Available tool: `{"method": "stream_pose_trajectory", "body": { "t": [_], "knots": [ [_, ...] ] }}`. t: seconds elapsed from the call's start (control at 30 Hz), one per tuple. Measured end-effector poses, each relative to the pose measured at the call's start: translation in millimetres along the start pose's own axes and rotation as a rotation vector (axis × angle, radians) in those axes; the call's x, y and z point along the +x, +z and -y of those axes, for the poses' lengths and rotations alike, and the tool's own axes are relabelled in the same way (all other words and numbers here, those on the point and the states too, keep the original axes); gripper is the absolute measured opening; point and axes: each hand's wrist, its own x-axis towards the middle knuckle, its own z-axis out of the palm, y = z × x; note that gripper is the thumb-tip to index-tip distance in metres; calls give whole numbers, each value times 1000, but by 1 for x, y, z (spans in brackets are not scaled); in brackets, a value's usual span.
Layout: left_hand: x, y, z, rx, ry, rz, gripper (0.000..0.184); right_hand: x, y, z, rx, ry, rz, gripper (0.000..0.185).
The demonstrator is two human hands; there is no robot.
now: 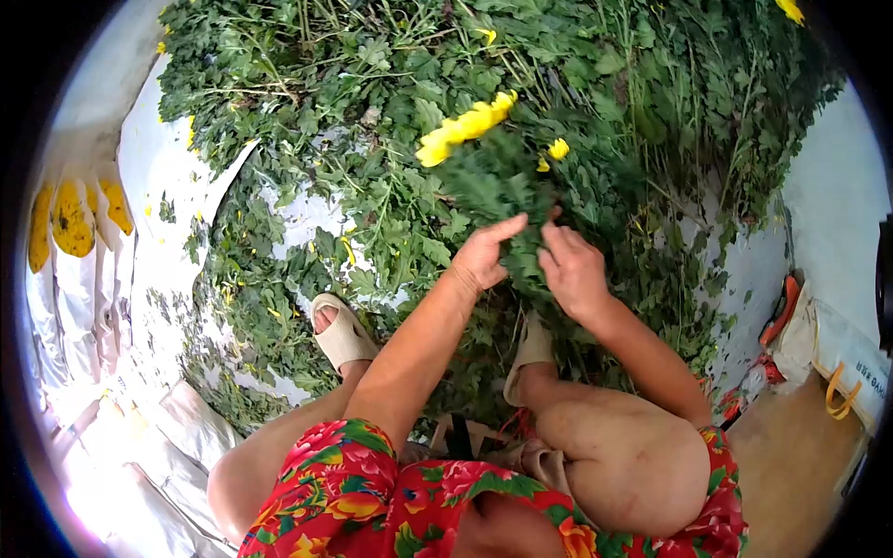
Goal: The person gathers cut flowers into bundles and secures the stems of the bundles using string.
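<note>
A bunch of yellow chrysanthemums (465,128) slants up and to the left from between my hands, its flower heads lined up in a row and its leaves blurred by motion. My left hand (488,253) is closed at the left side of its lower leafy part, thumb pointing across it. On the right side, my right hand (575,268) has its fingers bent in against the leaves and stems. The stem ends are hidden among the foliage. Just behind the bunch, a small loose yellow flower (558,149) shows.
Cut leafy chrysanthemum stems (391,74) are heaped ahead. Loose leaves (270,344) and petals litter the white floor sheet around my sandalled feet (342,335). White bags with yellow ends (74,223) stand at left. A printed bag with a yellow handle (845,391) is at right.
</note>
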Motion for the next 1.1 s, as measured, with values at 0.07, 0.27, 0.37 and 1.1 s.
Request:
{"method": "stream_pose_trajectory", "body": {
  "t": [0.07,0.27,0.37,1.1],
  "knots": [
    [13,-22,7,-90,39,-165,45,2,-5,-5,-25,-59,43,34],
    [-1,-34,5,-42,20,-267,57,-19,-8,-74,-430,385,-157,45],
    [1,-27,9,-2,30,-248,54,-43,0,-101,268,493,61,51],
    [-9,-12,2,-78,63,-249,42,55,-22,-36,119,1,52,47]
  ]
}}
